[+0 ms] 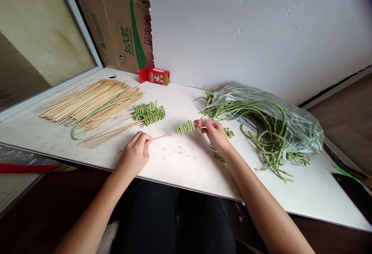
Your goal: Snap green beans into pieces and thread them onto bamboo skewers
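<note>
Left hand (135, 153) pinches a thin bamboo skewer (164, 135), steadying it. Right hand's (214, 132) fingers pinch its tip beside threaded green bean pieces (184, 127).

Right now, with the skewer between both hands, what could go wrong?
1. The right hand has its fingertips right at the far end of the skewer; the tip could prick them.
2. The left hand pinches only the thin bare end, so the skewer may bend or twist.
3. The threaded bean pieces sit near that far end and could slide off.
</note>
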The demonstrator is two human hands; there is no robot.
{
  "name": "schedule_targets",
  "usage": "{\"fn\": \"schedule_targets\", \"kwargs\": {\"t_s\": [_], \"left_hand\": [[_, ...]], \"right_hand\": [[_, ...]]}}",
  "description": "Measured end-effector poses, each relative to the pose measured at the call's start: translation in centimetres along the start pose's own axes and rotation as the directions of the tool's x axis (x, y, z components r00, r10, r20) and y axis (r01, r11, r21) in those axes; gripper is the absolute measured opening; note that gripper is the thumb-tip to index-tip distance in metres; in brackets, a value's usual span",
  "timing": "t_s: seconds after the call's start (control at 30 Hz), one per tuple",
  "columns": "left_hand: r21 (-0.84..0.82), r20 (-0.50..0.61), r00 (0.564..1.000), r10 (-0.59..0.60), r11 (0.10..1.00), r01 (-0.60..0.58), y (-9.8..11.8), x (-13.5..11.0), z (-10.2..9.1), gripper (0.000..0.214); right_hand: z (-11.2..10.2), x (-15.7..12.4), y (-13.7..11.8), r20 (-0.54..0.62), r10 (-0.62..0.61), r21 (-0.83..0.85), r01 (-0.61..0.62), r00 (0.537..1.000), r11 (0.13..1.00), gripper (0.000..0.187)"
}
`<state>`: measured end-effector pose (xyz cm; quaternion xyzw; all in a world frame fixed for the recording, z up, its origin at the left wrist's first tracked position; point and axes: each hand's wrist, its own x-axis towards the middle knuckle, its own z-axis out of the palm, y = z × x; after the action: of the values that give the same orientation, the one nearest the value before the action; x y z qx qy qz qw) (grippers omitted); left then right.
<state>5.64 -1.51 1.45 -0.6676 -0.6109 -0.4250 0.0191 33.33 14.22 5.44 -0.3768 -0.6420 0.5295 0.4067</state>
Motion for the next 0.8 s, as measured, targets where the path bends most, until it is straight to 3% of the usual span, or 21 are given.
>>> {"fn": "schedule_targets", "kwargs": {"t_s": [0.17,0.33,0.5,0.63,0.8], "left_hand": [[0.026,-0.003,1.0,0.008,1.0,-0.008,-0.1,-0.1,0.0,0.019],[0.043,-0.017,1.0,0.018,0.999,-0.017,-0.1,-0.1,0.0,0.018],[0.038,-0.012,1.0,0.018,0.999,-0.017,-0.1,0.0,0.0,0.016],[0.039,-0.006,1.0,0.029,0.999,-0.028,-0.1,0.0,-0.1,0.016],[0.048,0.001,0.999,0.048,0.998,-0.048,-0.1,0.0,-0.1,0.016]], "right_hand": [[-3.4,0.8,-1.3,-0.136,-0.091,-0.214,0.06,0.986,0.975,0.055],[-6.5,0.9,-1.6,-0.057,-0.178,-0.576,0.113,0.982,0.809,0.04],[-8.9,0.6,-0.9,0.054,-0.064,-0.586,0.084,0.996,0.806,0.013],[-10.2,0.4,-0.4,0.024,0.019,-0.572,-0.002,1.0,0.82,0.013],[-10.0,0.4,-0.5,0.051,0.021,-0.592,0.013,0.998,0.806,0.012]]}}
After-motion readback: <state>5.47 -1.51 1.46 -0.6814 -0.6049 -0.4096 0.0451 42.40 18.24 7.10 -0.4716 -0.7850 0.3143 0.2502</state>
